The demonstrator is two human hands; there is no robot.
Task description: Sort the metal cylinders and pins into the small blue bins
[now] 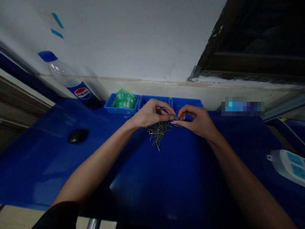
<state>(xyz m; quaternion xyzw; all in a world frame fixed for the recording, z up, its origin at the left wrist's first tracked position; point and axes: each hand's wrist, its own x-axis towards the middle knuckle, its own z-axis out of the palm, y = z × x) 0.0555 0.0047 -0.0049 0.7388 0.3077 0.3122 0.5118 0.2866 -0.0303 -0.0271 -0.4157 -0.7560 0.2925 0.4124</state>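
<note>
1. Blue, red and white mark the roundel on the bottle (69, 79), which we recognise as Pepsi's; a line of characters crosses it, too small for us to read surely.
2. We see print on the green packet (125, 100) in the left tray (121, 111), but cannot make it out; a pixelated patch (243, 106) hides whatever is at the right.
3. We see the left hand (153, 112) reach in palm down, wrist bent, thumb and fingertips narrowed on a small grey piece (176, 117); the right hand (196, 120) mirrors it, thumb and forefinger pinching the same piece from the other side.
4. We find that piece above the table (166, 178), near the pile of thin metal pins (158, 132); both forearms slant inward.
</note>
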